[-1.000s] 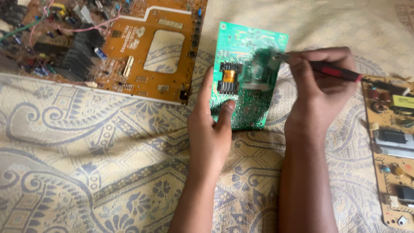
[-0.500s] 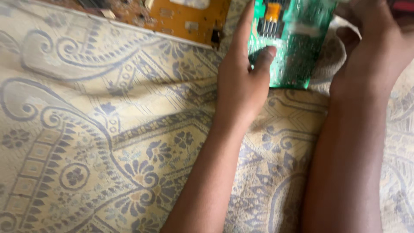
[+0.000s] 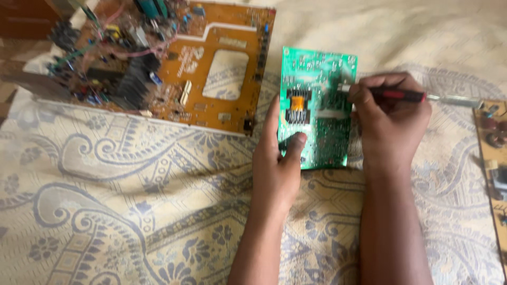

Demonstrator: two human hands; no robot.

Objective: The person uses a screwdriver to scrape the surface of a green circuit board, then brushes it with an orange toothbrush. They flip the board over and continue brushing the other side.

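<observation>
Green and glossy, the small circuit board [image 3: 317,108] lies flat on the patterned cloth [image 3: 132,211] near the middle of the view, a rectangle dotted with tiny solder points and carrying a blocky part wound with orange tape. The left hand [image 3: 277,169] grasps the board at its lower left corner: the thumb presses on the top face near the bottom edge, and the other fingers run up along the left side, so the hand is half closed around the edge. The right hand [image 3: 391,121] is clenched around a slim tool [image 3: 412,96] with a red and black grip and a silvery shaft that sticks out to the right; the tool's pale front end touches the board's right half, just beside the fingertips. Both forearms reach up from the bottom of the picture. Just to the left of the green board lies a larger brown circuit board [image 3: 206,79], matte and orange-tinted, with a rounded rectangular cut-out, a black finned metal block, coloured wires and many small parts crowded at its left end. Another brown board [image 3: 494,158] shows only in part at the right edge. The cloth is soft, cream-coloured, woven with grey-blue paisley swirls and flowers, slightly wrinkled.
</observation>
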